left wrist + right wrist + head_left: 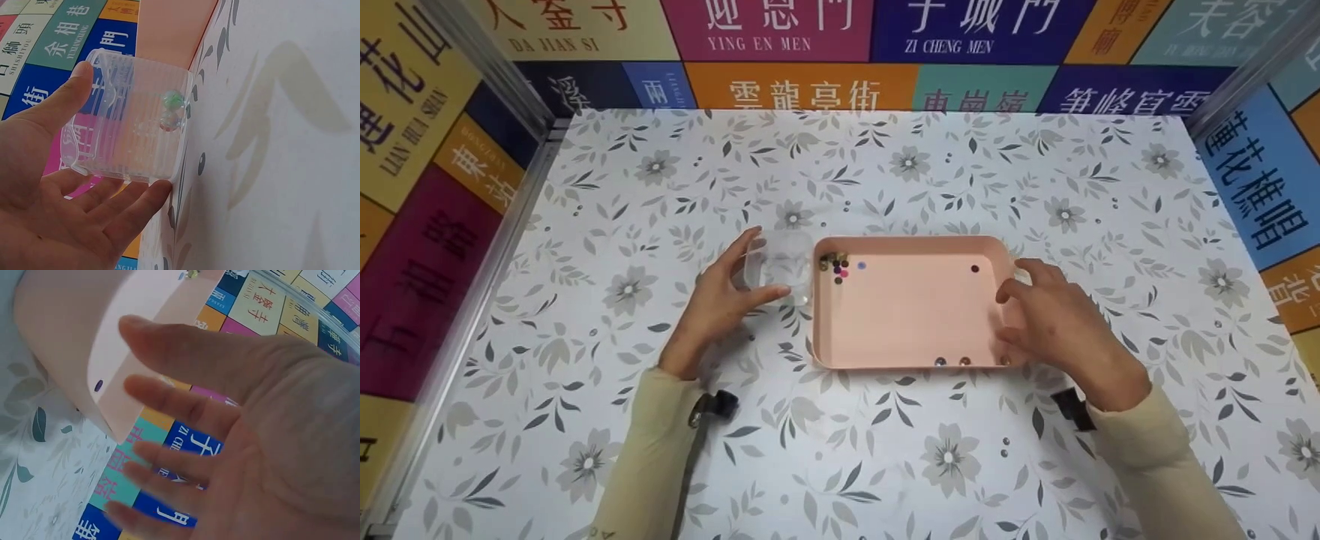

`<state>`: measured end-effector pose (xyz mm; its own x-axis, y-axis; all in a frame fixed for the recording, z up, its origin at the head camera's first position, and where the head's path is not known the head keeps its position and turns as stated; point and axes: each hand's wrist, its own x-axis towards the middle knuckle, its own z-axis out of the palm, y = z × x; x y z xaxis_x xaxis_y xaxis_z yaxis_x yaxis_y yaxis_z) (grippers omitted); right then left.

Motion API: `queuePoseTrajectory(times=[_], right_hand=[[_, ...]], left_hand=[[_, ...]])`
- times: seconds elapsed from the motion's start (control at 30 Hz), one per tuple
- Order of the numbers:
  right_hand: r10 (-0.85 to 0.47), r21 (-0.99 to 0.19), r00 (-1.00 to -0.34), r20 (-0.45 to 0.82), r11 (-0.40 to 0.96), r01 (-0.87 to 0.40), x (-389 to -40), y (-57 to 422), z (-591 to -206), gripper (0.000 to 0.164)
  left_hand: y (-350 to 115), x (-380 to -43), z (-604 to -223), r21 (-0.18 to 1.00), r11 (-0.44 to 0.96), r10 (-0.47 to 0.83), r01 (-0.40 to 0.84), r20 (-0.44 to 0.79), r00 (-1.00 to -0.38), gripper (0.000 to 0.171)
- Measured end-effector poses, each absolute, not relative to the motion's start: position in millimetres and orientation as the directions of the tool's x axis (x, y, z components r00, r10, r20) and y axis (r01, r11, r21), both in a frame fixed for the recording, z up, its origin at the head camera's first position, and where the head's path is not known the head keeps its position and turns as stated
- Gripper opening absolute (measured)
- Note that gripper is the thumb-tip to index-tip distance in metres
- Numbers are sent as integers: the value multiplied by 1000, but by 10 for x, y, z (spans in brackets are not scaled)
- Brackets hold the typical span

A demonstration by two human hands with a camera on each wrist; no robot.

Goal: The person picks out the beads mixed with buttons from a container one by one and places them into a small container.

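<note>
My left hand [709, 304] holds a small clear plastic box [784, 262] beside the left end of a pink tray [907, 315], with the thumb on one side and the fingers on the other. Two glassy marbles [172, 101], one with green in it, show through the box wall in the left wrist view. Over the tray's right end is my right hand [1061, 319], its fingers spread and slightly bent, holding nothing. A group of small dark, pink and greenish pieces [838, 270] lies in the tray's far left corner, near a blue piece [862, 265].
One dark piece [975, 268] sits toward the tray's far right. Several marbles [964, 361] lie along its near wall. The tray rests on a flower-printed tabletop [885, 465], bounded at the back and sides by colourful lettered panels [802, 86].
</note>
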<state>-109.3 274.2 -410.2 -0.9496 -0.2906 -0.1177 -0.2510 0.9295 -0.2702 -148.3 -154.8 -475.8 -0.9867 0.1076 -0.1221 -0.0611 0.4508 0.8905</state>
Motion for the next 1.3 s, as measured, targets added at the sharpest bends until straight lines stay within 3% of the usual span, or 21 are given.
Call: queuePoseTrajectory(times=[0.27, 0.6, 1.0, 1.3], right_hand=[[-237, -217, -935, -262, 959, -182, -1074, 2746, -4094, 27], [-200, -271, -886, -417, 958, -89, -1092, 2800, -4079, 23], [-238, -316, -861, -449, 944, -96, -1083, 2790, -4070, 16], [-224, -274, -857, -465, 956, -101, -1106, 2751, -4105, 13]], left_hand=[[-1548, -1492, -4763, 886, 459, 96, -68, -126, -987, 104], [-1547, -1498, -4752, 885, 459, 92, -75, -132, -987, 103], [-1559, -1474, -4764, 914, 402, 117, -53, -109, -987, 104], [-1552, -1485, -4741, 913, 402, 114, -70, -126, -985, 104]])
